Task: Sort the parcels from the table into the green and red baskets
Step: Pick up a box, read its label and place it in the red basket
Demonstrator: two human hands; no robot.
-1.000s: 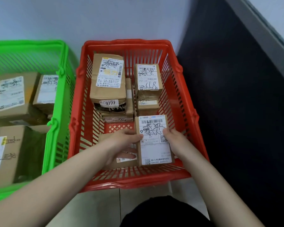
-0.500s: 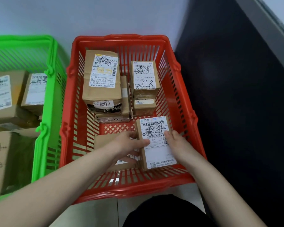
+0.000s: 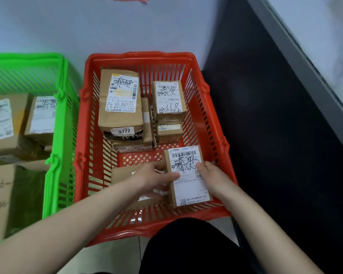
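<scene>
Gently now: your left hand and right hand clasp the labelled parcel by its side edges in the red basket's near right corner. Lay it flat beside the brown parcel on its left, then release both hands together.

A red slatted plastic basket stands open-topped, and just beside its left wall stands a green slatted plastic basket. In the red basket's near right corner a small brown cardboard parcel with a white barcoded label lies label-up, slightly tilted, gripped at its left edge by the left hand and at its right edge by the right hand. Left of it lies a flat brown parcel. Toward the red basket's far wall sit a tall brown parcel marked 9777 and a smaller labelled box. The green basket holds several labelled brown cartons.
</scene>
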